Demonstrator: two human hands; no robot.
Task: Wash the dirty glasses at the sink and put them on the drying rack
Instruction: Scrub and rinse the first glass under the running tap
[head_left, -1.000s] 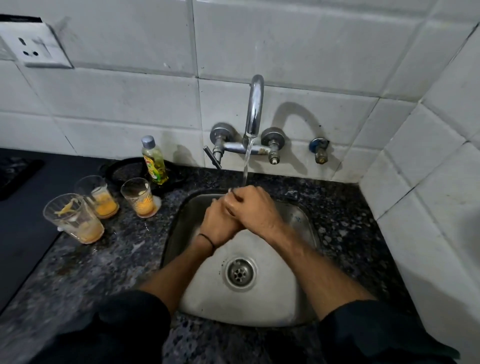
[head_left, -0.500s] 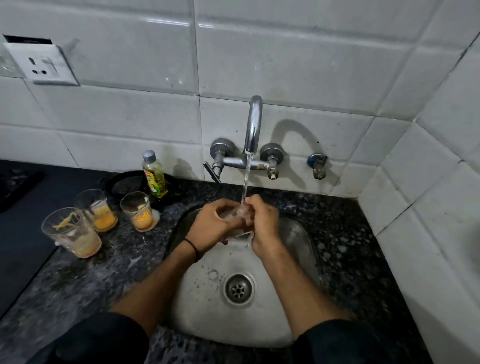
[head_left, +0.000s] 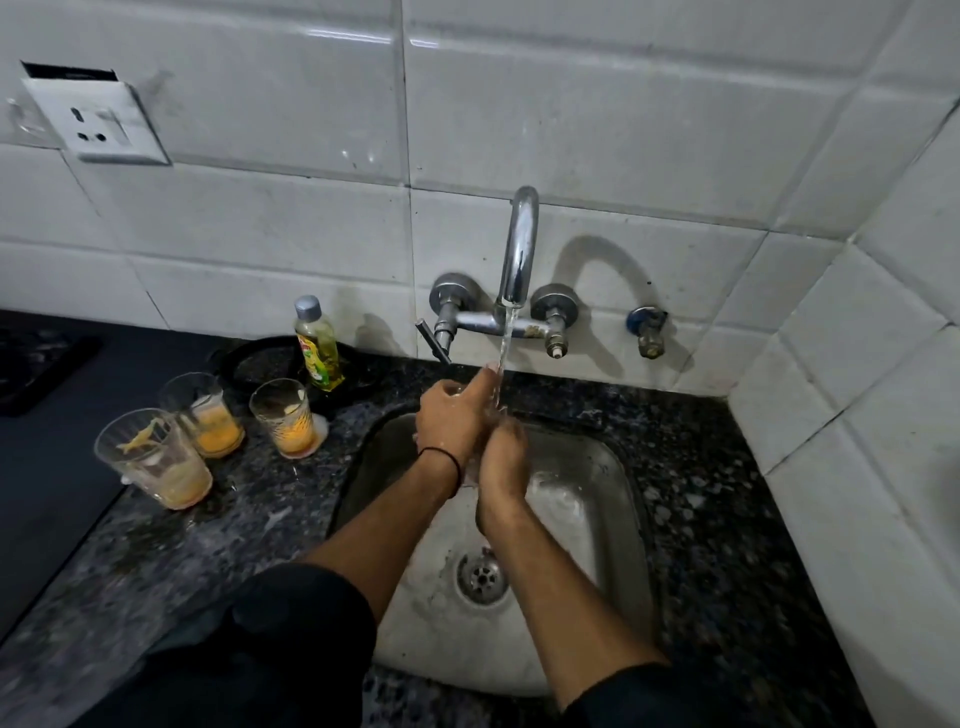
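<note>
Left of the sink (head_left: 623, 467), three dirty glasses (head_left: 208, 421) wait on the counter (head_left: 208, 545). Over the sink the left hand (head_left: 452, 418) seems curled around a glass (head_left: 460, 388), mostly hidden; the right hand (head_left: 501, 460) is just beside, its grip I cannot tell. Better to turn the glass slowly under the stream (head_left: 503, 358).

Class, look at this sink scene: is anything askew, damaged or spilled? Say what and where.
The wall socket plate, upper left, hangs crooked with a dark gap above it, as if loose. A pale puddle or foam sits at the base of the dirty glass nearest the sink.
</note>
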